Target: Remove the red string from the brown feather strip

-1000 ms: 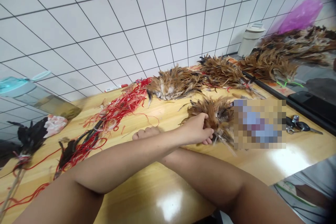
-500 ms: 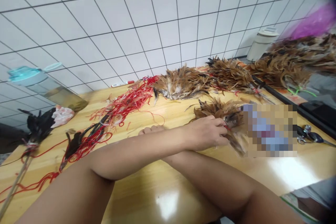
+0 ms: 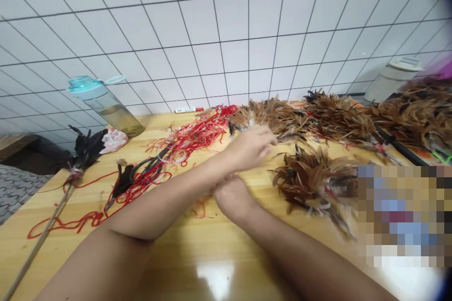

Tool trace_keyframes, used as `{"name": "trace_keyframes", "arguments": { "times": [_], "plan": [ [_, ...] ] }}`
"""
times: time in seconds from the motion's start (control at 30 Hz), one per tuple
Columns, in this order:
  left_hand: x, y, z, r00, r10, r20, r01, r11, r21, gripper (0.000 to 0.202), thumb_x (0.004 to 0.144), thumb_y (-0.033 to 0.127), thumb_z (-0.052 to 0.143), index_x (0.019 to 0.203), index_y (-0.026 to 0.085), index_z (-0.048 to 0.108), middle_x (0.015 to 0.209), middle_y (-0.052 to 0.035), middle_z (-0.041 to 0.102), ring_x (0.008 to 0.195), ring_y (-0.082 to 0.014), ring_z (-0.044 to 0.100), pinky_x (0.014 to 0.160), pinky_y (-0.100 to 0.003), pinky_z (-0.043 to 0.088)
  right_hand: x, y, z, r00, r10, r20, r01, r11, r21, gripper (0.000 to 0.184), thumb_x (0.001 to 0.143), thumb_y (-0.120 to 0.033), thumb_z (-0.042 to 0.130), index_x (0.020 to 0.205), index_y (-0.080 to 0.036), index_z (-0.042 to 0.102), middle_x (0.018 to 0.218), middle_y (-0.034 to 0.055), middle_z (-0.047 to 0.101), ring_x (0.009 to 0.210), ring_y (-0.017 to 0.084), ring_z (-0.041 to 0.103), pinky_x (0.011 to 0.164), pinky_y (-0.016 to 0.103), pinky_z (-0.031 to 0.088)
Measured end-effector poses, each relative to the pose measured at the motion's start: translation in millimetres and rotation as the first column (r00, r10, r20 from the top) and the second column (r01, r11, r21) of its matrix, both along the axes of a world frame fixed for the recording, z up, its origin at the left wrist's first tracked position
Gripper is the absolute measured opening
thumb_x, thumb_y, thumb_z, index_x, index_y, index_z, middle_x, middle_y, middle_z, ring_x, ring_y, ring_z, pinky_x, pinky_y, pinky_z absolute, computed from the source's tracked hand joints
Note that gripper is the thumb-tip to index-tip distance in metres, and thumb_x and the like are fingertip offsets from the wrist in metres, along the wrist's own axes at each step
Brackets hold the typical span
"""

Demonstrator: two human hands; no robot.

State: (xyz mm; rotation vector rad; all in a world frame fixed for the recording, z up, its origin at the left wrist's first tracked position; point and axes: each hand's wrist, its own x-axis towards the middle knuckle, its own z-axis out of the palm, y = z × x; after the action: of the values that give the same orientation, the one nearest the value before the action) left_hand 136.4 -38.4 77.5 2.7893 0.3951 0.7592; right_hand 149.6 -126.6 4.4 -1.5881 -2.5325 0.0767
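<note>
My left hand hovers over the wooden table, fingers loosely stretched toward the right, nothing visible in them. It is between a tangle of red strings and a loose bundle of brown feathers. My right hand rests on the table just below the left wrist, knuckles up. Its fingers are hidden under my left forearm. Some thin red string lies by it.
More brown feather bundles line the back and right. A black feather duster on a stick, black scissors, a teal-lidded bottle, a red marker and a white jar sit around. A blurred patch covers the right.
My left hand has let go of the brown feather bundle and drawn back to the left. My arms are less crossed, the right hand now under the left wrist. The view has shifted left.
</note>
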Motion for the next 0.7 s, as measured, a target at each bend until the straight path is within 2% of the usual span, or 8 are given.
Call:
{"name": "trace_keyframes", "arguments": {
  "times": [0.07, 0.13, 0.2, 0.33, 0.4, 0.53, 0.6, 0.7],
  "plan": [
    [-26, 31, -5.4, 0.972, 0.233, 0.001, -0.233, 0.972, -0.028, 0.019, 0.086, 0.018, 0.047, 0.088, 0.016, 0.066, 0.094, -0.0088, 0.063, 0.093, -0.0196, 0.056, 0.084, -0.032, 0.043, -2, 2, -0.1, 0.999, 0.016, 0.035, -0.016, 1.0, 0.013, 0.022, 0.09, -0.017, 0.049, 0.11, -0.013, 0.057, 0.095, 0.0089, 0.065, 0.087, 0.023, 0.063, 0.071, 0.038, 0.052],
    [-54, 58, -12.8, 0.906, 0.419, -0.057, -0.423, 0.902, -0.087, 0.015, 0.082, 0.018, 0.051, 0.086, 0.017, 0.065, 0.091, -0.0074, 0.064, 0.086, -0.0184, 0.057, 0.079, -0.03, 0.043, -2, 2, 1.0, 0.998, 0.012, 0.068, -0.014, 1.0, 0.026, 0.023, 0.089, -0.013, 0.046, 0.109, -0.014, 0.056, 0.09, 0.0095, 0.066, 0.083, 0.024, 0.063, 0.068, 0.036, 0.049],
    [-76, 76, -20.7, 0.835, 0.533, -0.137, -0.549, 0.825, -0.134, 0.013, 0.08, 0.019, 0.053, 0.084, 0.017, 0.065, 0.084, -0.0061, 0.064, 0.077, -0.017, 0.057, 0.072, -0.029, 0.042, -2, 3, 1.6, 0.997, -0.01, 0.079, 0.008, 1.0, 0.026, 0.022, 0.087, -0.014, 0.048, 0.108, -0.015, 0.056, 0.09, 0.0098, 0.066, 0.082, 0.023, 0.062, 0.067, 0.033, 0.047],
    [-87, 85, -36.1, 0.796, 0.538, -0.279, -0.595, 0.78, -0.195, 0.015, 0.08, 0.028, 0.054, 0.077, 0.017, 0.064, 0.082, -0.0054, 0.067, 0.074, -0.0166, 0.059, 0.069, -0.028, 0.042, 6, 10, -1.9, 0.995, -0.098, 0.029, 0.098, 0.995, 0.01, 0.012, 0.084, -0.017, 0.052, 0.094, -0.019, 0.059, 0.086, 0.0081, 0.067, 0.078, 0.02, 0.062, 0.062, 0.028, 0.04],
    [-77, 83, -42.9, 0.784, 0.524, -0.333, -0.601, 0.775, -0.194, 0.018, 0.08, 0.033, 0.055, 0.079, 0.018, 0.065, 0.087, -0.0063, 0.067, 0.078, -0.0177, 0.061, 0.07, -0.028, 0.044, 13, 16, -4.7, 0.965, -0.259, -0.031, 0.26, 0.965, 0.019, 0.014, 0.087, -0.017, 0.047, 0.088, -0.02, 0.061, 0.083, 0.007, 0.068, 0.077, 0.018, 0.062, 0.061, 0.027, 0.036],
    [-53, 80, -52.4, 0.718, 0.567, -0.405, -0.657, 0.744, -0.123, 0.025, 0.08, 0.039, 0.056, 0.089, 0.017, 0.065, 0.102, -0.0127, 0.066, 0.092, -0.0253, 0.062, 0.077, -0.033, 0.046, 31, 29, -7.3, 0.789, -0.557, -0.26, 0.56, 0.825, -0.069, 0.025, 0.094, -0.028, 0.037, 0.09, -0.022, 0.062, 0.079, 0.0034, 0.069, 0.068, 0.016, 0.06, 0.057, 0.026, 0.029],
    [-50, 82, -55.6, 0.703, 0.57, -0.426, -0.669, 0.734, -0.121, 0.022, 0.081, 0.032, 0.052, 0.088, 0.015, 0.064, 0.101, -0.0161, 0.067, 0.093, -0.0268, 0.063, 0.078, -0.034, 0.046, 37, 33, -8.4, 0.69, -0.615, -0.381, 0.612, 0.777, -0.146, 0.024, 0.093, -0.032, 0.038, 0.093, -0.023, 0.061, 0.072, 0.0015, 0.067, 0.062, 0.016, 0.057, 0.055, 0.026, 0.029],
    [-58, 87, -59.2, 0.719, 0.554, -0.42, -0.658, 0.737, -0.155, 0.018, 0.082, 0.024, 0.048, 0.079, 0.014, 0.063, 0.089, -0.0147, 0.068, 0.086, -0.0241, 0.063, 0.075, -0.032, 0.045, 43, 36, -12.9, 0.588, -0.609, -0.532, 0.61, 0.766, -0.201, 0.025, 0.091, -0.037, 0.04, 0.095, -0.021, 0.06, 0.06, -0.0016, 0.058, 0.055, 0.015, 0.051, 0.054, 0.025, 0.029]
  ]
}}
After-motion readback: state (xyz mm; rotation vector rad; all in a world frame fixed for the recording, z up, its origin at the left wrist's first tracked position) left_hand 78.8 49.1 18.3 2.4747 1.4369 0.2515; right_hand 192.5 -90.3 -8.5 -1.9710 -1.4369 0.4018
